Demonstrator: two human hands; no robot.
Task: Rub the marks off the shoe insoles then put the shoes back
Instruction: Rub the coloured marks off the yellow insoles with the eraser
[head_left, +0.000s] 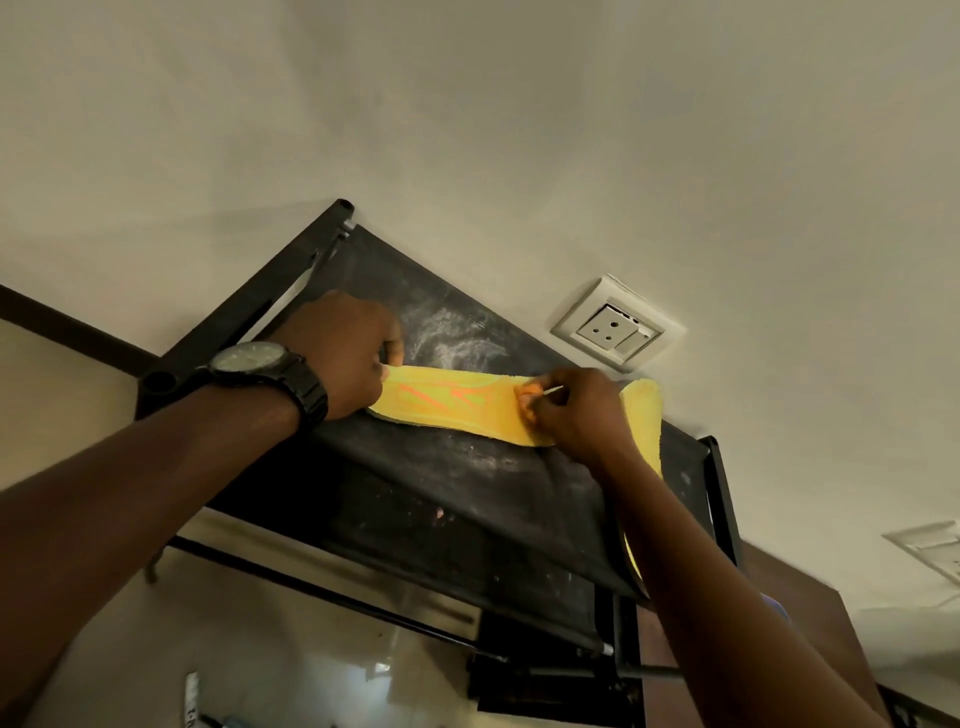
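A yellow insole (447, 402) with orange marks lies flat on the top black shelf (447, 493) of a rack. My left hand (343, 353), with a black watch on its wrist, pinches the insole's left end and holds it down. My right hand (576, 410) pinches a small orange eraser (530, 391) against the insole's right part. A second yellow insole (647, 415) lies beside my right hand, partly hidden by my right forearm. No shoes are in view.
The rack stands against a pale wall with a white socket plate (618, 327) just above the shelf's far edge. Another plate (930, 551) is at the far right. The rack's lower bars (332, 587) and a glossy floor (291, 670) lie below.
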